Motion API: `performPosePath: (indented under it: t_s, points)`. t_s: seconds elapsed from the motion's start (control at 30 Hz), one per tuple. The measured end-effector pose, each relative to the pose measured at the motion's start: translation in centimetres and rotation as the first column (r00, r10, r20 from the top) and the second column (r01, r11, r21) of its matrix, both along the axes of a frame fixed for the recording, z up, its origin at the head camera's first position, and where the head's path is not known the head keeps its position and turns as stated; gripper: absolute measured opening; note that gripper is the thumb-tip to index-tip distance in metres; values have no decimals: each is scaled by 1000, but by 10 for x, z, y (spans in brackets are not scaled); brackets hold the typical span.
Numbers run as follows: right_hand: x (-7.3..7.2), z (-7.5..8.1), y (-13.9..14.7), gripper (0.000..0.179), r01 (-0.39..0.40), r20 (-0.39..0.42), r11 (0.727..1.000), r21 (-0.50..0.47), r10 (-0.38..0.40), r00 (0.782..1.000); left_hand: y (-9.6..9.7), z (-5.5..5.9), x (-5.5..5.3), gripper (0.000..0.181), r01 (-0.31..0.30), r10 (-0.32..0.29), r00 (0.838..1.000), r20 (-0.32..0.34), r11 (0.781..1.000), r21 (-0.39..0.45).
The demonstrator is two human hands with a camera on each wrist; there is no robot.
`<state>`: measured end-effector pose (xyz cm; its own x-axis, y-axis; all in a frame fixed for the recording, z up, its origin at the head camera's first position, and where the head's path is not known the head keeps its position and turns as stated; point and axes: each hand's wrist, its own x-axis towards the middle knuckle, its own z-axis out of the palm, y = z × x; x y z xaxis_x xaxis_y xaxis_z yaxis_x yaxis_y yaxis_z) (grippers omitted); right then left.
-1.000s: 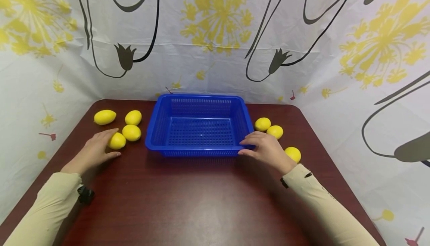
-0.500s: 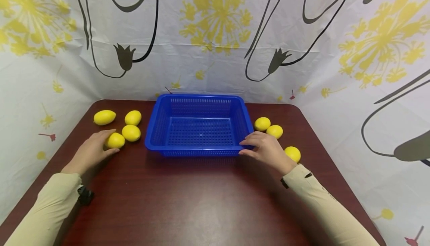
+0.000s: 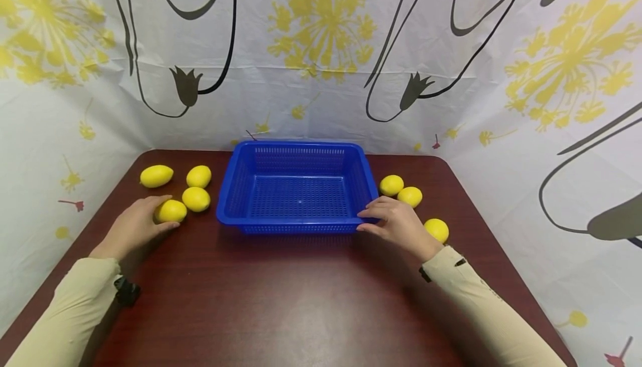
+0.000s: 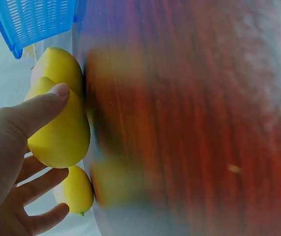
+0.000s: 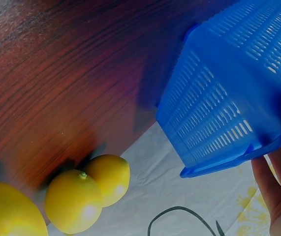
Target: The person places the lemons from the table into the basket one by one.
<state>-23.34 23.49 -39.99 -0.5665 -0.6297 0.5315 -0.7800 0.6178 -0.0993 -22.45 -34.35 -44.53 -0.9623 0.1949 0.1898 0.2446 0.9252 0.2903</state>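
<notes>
My left hand holds a yellow lemon on the left of the table, thumb on the near side. In the left wrist view the thumb lies across this lemon, with some fingers spread below it. Close to its right is another lemon. At the right front corner of a blue plastic basket, my right hand grips the rim, fingers over the edge and thumb at the front. Nothing lies inside the basket. The right wrist view shows the fingers at the rim, partly cut off.
Two more lemons lie at the back left, one on its side and one nearer the basket. Right of the basket are a pair of lemons and a single lemon beside my right wrist. A patterned cloth hangs behind the dark table.
The lemon at my left hand has shifted slightly left, away from its neighbour, and my left fingers have closed in around it. My right hand and the basket have stayed put.
</notes>
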Motion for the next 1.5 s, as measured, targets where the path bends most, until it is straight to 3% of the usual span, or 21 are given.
performPosePath:
  t_s: [0.63, 1.03, 1.37, 1.5]
  points:
    - [2, 2, 0, 30, 11, -3, 999, 51, -10, 1000, 4, 20, -5, 76, -40, 40, 999, -3, 999, -6]
    - [4, 3, 1, 31, 6, 39, 997, 72, -9, 999, 11, 37, -11, 68, -20, 21, 998, -53, 1000, 17]
    - [4, 2, 1, 29, -3, 25, 998, 61, 2, 1000, 20, 54, -15, 68, -19, 20, 999, -30, 999, 38]
    - [4, 2, 0, 28, 0, 33, 998, 58, -2, 999, 23, 59, -17, 67, -6, 8, 999, -52, 999, 33]
